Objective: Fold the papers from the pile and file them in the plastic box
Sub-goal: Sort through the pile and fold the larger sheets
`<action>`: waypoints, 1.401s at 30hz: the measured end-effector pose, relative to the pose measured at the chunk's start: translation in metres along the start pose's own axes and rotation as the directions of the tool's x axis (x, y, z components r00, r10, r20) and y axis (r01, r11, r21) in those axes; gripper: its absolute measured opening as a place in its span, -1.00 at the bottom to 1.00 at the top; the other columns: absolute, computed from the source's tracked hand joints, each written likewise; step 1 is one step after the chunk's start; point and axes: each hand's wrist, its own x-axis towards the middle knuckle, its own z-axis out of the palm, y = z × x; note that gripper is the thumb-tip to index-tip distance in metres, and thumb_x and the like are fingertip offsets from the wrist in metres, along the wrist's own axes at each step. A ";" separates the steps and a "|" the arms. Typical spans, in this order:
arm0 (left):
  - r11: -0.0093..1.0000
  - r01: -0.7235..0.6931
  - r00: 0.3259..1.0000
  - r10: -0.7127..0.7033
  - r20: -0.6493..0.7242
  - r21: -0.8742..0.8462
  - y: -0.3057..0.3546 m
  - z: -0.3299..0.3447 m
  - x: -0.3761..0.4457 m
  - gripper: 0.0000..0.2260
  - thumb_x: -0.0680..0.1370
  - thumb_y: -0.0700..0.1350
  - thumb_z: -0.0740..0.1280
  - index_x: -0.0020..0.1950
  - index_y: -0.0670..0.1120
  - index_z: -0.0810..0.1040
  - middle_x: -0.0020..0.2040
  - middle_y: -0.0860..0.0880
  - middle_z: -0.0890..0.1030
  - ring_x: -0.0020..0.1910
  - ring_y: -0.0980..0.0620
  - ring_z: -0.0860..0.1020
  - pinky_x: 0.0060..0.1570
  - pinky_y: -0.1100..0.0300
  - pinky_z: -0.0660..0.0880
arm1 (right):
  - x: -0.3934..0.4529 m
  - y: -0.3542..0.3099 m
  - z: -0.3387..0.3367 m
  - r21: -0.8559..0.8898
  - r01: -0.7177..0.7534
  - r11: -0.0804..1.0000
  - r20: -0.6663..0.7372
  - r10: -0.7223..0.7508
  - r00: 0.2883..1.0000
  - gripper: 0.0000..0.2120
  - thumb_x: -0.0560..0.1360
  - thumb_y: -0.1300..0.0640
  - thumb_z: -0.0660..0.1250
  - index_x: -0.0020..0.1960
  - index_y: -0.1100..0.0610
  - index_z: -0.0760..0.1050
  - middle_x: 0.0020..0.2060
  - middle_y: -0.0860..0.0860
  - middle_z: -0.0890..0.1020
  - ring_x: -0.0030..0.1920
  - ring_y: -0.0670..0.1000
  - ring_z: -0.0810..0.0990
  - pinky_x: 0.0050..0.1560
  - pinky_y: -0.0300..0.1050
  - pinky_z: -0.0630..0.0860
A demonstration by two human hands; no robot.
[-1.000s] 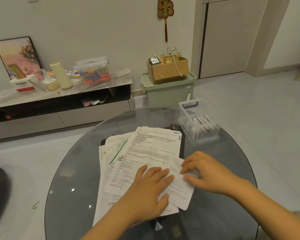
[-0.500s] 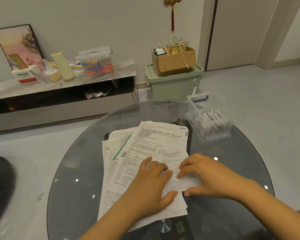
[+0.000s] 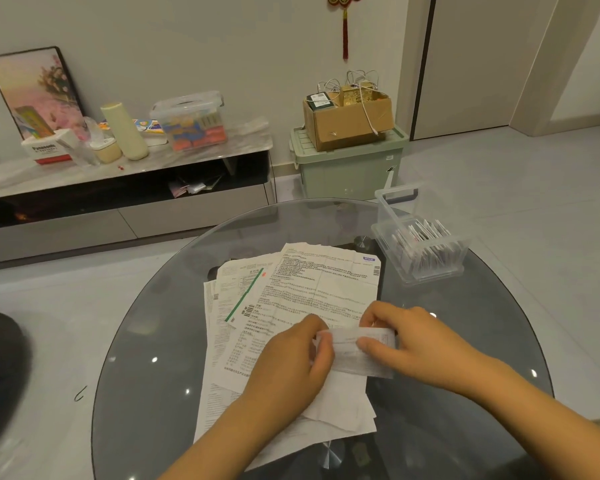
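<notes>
White papers (image 3: 312, 289) carry black print, one a green stripe (image 3: 245, 295). The box (image 3: 426, 251) is clear, the table (image 3: 160, 341) smoky grey, the bin (image 3: 347, 174) pale green.

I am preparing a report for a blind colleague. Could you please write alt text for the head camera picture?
Both hands, left hand and right hand, pinch a small folded paper above a pile of printed papers on a round glass table. A clear plastic box holding folded papers stands at the table's far right.
</notes>
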 end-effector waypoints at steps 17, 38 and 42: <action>0.979 0.046 0.997 -0.058 0.052 0.201 -0.011 0.015 0.011 -0.51 0.51 0.10 0.33 0.39 0.10 0.25 0.32 0.12 0.24 0.27 0.11 0.25 0.28 0.29 0.17 | 0.007 -0.003 -0.001 -0.093 -0.110 0.990 0.126 0.121 0.985 -0.89 0.50 0.09 0.32 0.02 -0.05 0.52 -0.14 -0.23 0.41 -0.17 -0.17 0.42 -0.23 -0.44 0.33; 0.986 -0.045 0.999 0.042 0.019 0.161 0.000 0.014 0.005 -0.70 0.49 0.31 0.06 -0.03 0.12 0.37 -0.14 0.21 0.49 -0.14 0.21 0.46 -0.20 0.42 0.29 | -0.001 -0.006 -0.002 0.498 -0.065 0.864 -0.005 0.078 0.997 -0.59 0.46 0.31 0.31 0.14 -0.15 0.49 0.01 -0.11 0.59 -0.20 -0.16 0.50 -0.09 -0.33 0.49; 0.998 0.046 0.999 -0.046 0.009 0.052 -0.004 0.010 0.010 -0.78 0.60 0.10 0.16 0.21 0.09 0.38 -0.05 0.22 0.49 -0.12 0.27 0.48 -0.17 0.53 0.30 | 0.005 0.003 0.010 0.258 0.081 0.963 -0.171 -0.036 0.985 -0.58 0.43 0.17 0.40 0.10 -0.30 0.42 0.08 -0.22 0.45 0.09 -0.23 0.39 -0.05 -0.48 0.33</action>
